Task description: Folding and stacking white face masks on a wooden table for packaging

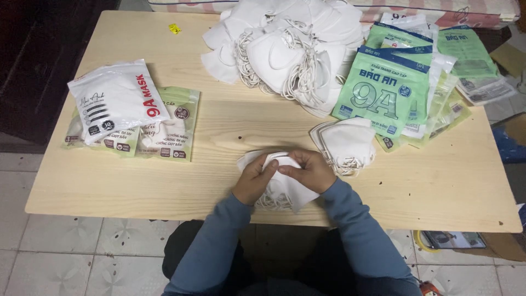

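Note:
Both my hands meet over a small stack of white folded face masks (287, 191) at the table's near edge. My left hand (255, 178) grips the stack's left side, fingers curled over the top. My right hand (308, 170) pinches the top mask from the right. Elastic loops hang from under the stack. A second small pile of white masks (346, 143) lies just right of my hands. A big loose heap of white masks (287, 46) covers the far middle of the light wooden table (137, 181).
Green printed empty bags (383, 90) are fanned out at the right with several more under them. Filled mask packs (118, 98) lie at the left, a white one on pale green ones. A small yellow scrap (174, 28) sits far left. Tiled floor surrounds the table.

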